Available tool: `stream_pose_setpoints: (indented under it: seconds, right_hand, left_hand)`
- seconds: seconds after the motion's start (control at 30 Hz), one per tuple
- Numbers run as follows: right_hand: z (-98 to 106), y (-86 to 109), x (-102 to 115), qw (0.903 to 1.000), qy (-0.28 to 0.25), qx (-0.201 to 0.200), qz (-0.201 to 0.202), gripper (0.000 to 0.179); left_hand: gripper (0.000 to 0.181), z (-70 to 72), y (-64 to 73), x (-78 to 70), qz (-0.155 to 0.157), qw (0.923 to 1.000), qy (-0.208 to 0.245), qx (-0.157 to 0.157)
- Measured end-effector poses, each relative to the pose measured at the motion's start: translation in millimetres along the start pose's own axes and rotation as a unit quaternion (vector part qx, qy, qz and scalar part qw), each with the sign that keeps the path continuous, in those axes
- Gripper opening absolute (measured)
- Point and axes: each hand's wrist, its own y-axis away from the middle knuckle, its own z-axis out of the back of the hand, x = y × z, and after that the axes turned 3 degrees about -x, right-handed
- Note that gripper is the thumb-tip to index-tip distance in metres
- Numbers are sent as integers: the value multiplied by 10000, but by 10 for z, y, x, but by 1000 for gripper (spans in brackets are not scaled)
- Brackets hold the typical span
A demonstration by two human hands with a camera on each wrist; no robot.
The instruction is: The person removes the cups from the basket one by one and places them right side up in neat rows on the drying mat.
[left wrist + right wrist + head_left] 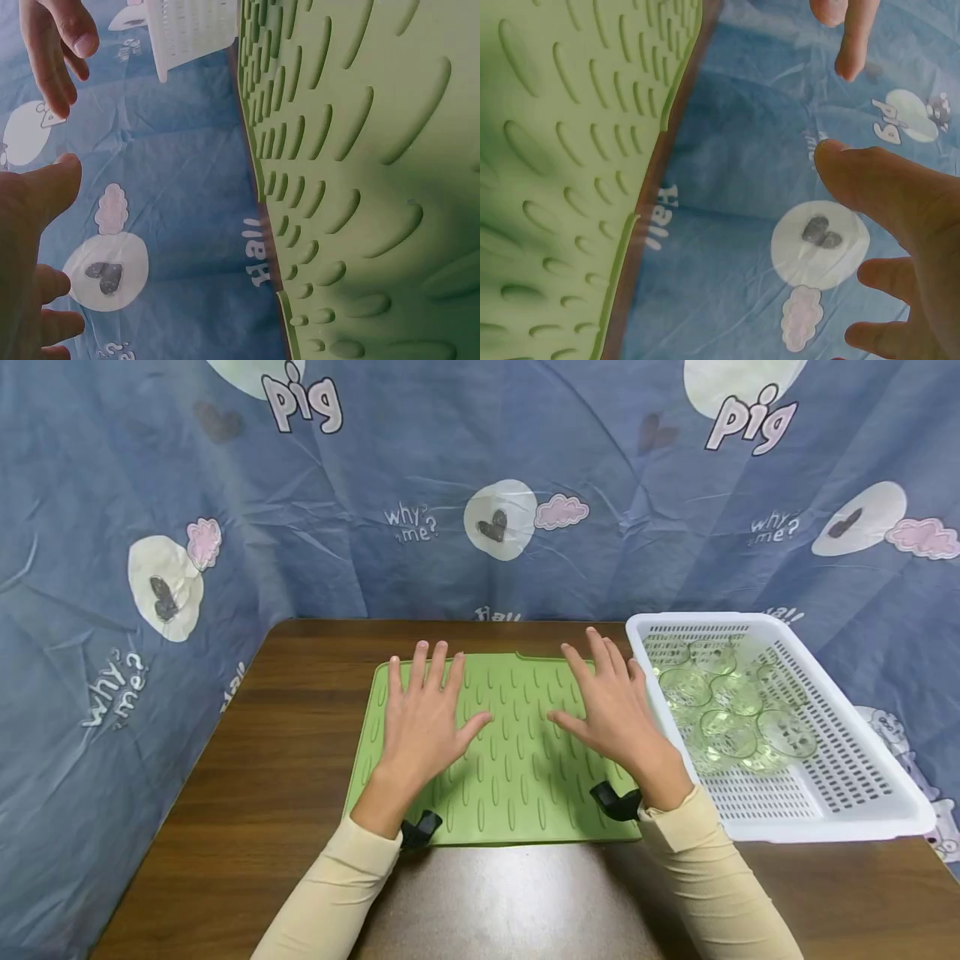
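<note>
A green mat (502, 760) with raised oval ridges lies on the brown table. Over its left part my left hand (422, 718) is held with fingers straight and spread, holding nothing. My right hand (617, 710) hovers above the mat's right side, fingers also extended and nothing in its grasp. In the left wrist view the left thumb (56, 184) shows beside the mat, with the right hand (64, 45) beyond it. The right wrist view shows the right thumb (862, 169) and, at the top, fingertips of the left hand (851, 45).
Right of the mat stands a white plastic basket (862, 752) with slotted sides. Several clear greenish round glass or plastic pieces (727, 731) lie in its far left part. A blue printed cloth (420, 460) hangs behind the table (277, 760). Each wrist wears a black mount (420, 828).
</note>
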Motion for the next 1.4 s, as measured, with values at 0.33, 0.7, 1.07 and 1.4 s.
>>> stream_pose_setpoints:
  seconds: [0.33,0.7,1.07,1.4]
  right_hand:
    - [33,4,-15,9987,-110,-314,379,73]
    - [84,37,3,9872,-561,-1007,1097,41]
    - [244,133,21,9852,-525,-984,1299,42]
    - [381,226,50,9827,-436,-1008,1492,43]
  left_hand:
    - [76,98,30,16,28,9952,979,84]
    - [53,303,121,4,-552,9815,1797,-374]
    - [51,418,231,140,-832,9730,2116,-397]
    - [54,470,355,321,-981,9720,2049,-604]
